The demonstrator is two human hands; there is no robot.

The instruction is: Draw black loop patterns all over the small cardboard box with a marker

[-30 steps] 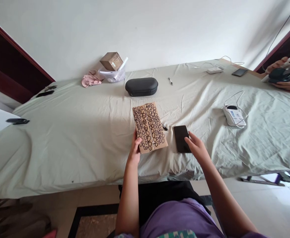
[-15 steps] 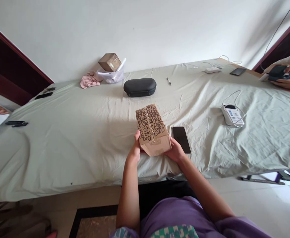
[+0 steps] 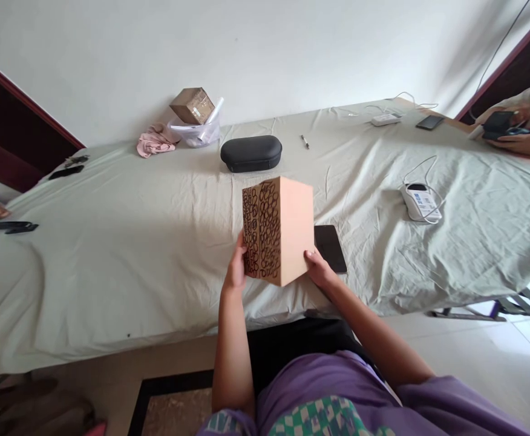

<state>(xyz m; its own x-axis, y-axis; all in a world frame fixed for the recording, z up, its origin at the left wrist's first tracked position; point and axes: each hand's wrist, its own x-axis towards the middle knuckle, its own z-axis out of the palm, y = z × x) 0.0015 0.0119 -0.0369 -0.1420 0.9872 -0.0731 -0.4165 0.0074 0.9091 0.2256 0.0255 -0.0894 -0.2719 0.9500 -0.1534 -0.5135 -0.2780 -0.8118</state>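
Holding step: my left hand [image 3: 235, 270] and right hand [image 3: 318, 270] clasp one cardboard box [image 3: 277, 230] upright between them, lifted off the surface [image 3: 111, 242]. Next move, I judge, needs steady two-sided grip. Right of right hand: one phone [image 3: 331, 247], just beside.

A dark phone [image 3: 331, 247] lies on the sheet-covered table [image 3: 111, 242]. Farther back sit a black case [image 3: 251, 152], a pen [image 3: 305, 142] and a pink cloth [image 3: 153, 140]

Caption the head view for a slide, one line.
Both hands, left and right, hold a scribbled box upright over the sheet-covered table, beside a phone.
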